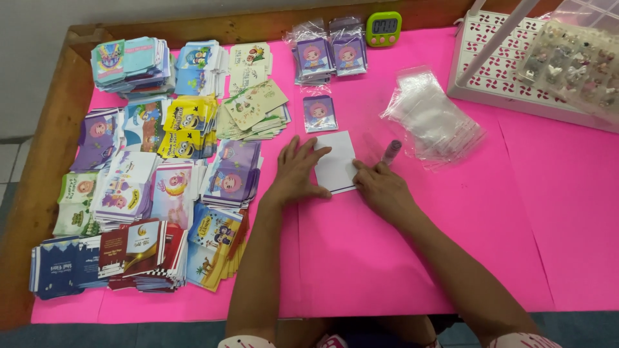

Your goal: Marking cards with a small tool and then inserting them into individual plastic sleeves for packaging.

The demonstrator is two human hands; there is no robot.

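Your left hand (296,173) and right hand (382,188) press flat, grips open, on the white card (336,162) at mid-frame on the pink bench (516,225); you seem to be folding it, so next crease firmly

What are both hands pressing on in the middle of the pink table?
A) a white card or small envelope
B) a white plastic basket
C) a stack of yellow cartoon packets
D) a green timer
A: the left hand and right hand both rest on the white card, flat on the pink table.
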